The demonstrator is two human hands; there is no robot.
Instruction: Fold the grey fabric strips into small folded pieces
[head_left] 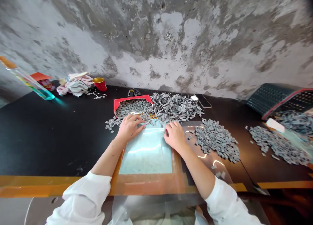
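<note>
My left hand (128, 127) rests at the far left corner of a glossy pale work mat (146, 153), fingers curled down onto small grey folded paper pieces spilling from a red tray (119, 102). My right hand (174, 135) sits at the mat's far right corner with fingers bent, pinching something small I cannot make out. Just beyond both hands lies a heap of grey strips (174, 105). To the right of my right hand is a pile of folded grey pieces (216, 138).
The black table (49, 136) has an orange front edge. At the far left stand a clear bottle (31, 83), a red cup (100, 84) and cloth (75, 84). Scissors (133, 92) lie behind the tray. Another grey pile (278, 145) and a dark basket (276, 97) sit at right.
</note>
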